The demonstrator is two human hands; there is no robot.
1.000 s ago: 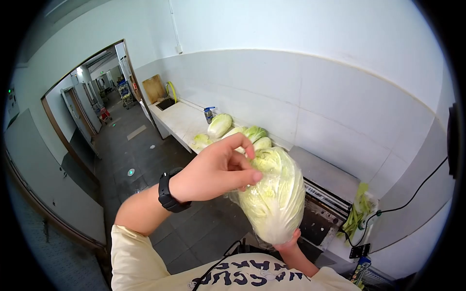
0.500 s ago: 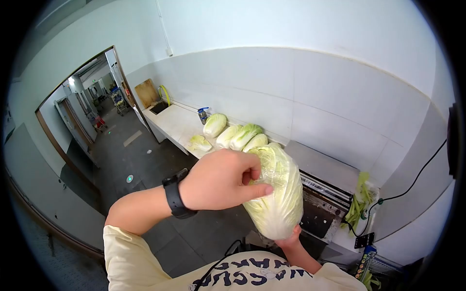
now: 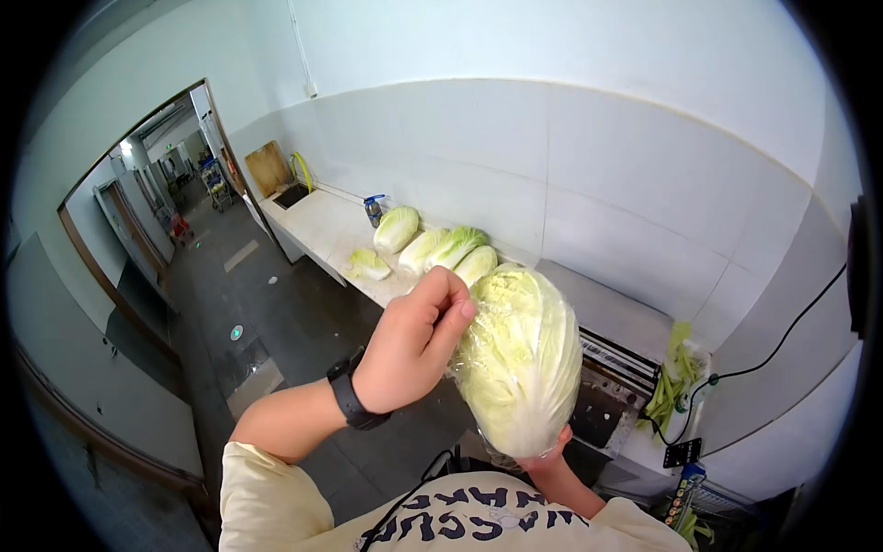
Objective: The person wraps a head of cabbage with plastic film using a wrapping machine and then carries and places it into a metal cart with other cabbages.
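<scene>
A napa cabbage (image 3: 524, 359) partly covered in clear plastic film stands upright in front of my chest. Beneath its base is my right hand (image 3: 549, 451), closed around the bottom and mostly hidden by the cabbage. My left hand (image 3: 414, 340), with a black watch on the wrist, is at the cabbage's upper left side. Its thumb and fingers are pinched together on the edge of the plastic film (image 3: 467, 354), which bulges out loosely along the cabbage's left side.
On the counter (image 3: 322, 225) along the wall lie several napa cabbages (image 3: 397, 230), a loose cabbage leaf (image 3: 368, 265) and a blue-topped bottle (image 3: 373, 212). A wrapping machine (image 3: 607, 368) stands right of centre. Green trimmings (image 3: 676, 382) and a black cable (image 3: 782, 354) are at the right.
My left hand has moved left from the cabbage's front to its side, drawing the film outward. The cabbage has turned slightly, and my right hand stays under it.
</scene>
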